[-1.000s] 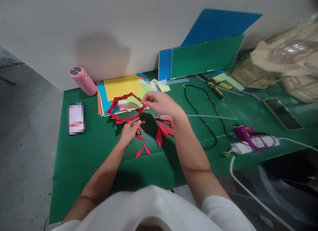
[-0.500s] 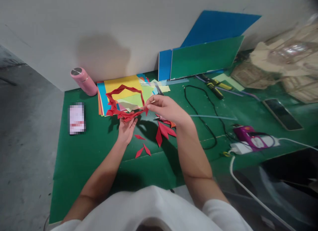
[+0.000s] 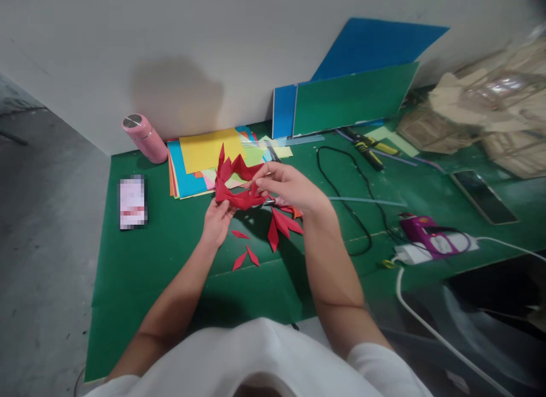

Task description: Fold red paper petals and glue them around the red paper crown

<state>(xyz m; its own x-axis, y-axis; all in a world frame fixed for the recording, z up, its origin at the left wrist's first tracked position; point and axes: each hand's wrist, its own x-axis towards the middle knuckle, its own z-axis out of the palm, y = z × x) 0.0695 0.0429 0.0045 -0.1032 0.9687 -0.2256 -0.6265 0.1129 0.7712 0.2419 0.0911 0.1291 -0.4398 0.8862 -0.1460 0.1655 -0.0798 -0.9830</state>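
Observation:
A ring of folded red paper [image 3: 239, 200] is held above the table between both hands. My left hand [image 3: 216, 222] is closed on its lower left side, thumb against the folds. At the right side of the ring, my right hand [image 3: 286, 183] pinches the paper between thumb and fingers. One pointed piece sticks up from the ring's far left. Under my right hand lie larger red folded pieces [image 3: 280, 226] and part of a pair of scissors [image 3: 279, 202]. Small red paper diamonds [image 3: 240, 260] rest on the green table nearer my body.
Coloured paper sheets [image 3: 191, 169] are stacked by the wall, beside a pink bottle [image 3: 147, 140]. A pixelated card-like object [image 3: 132, 202] lies left. To the right are a black cord [image 3: 370, 238], pliers [image 3: 370, 153], a phone [image 3: 485, 196] and a power strip [image 3: 454, 243].
The wide, stretched ring has been drawn in and turned, now smaller and further right. One point now stands upright on it. Both hands stay nearly in place.

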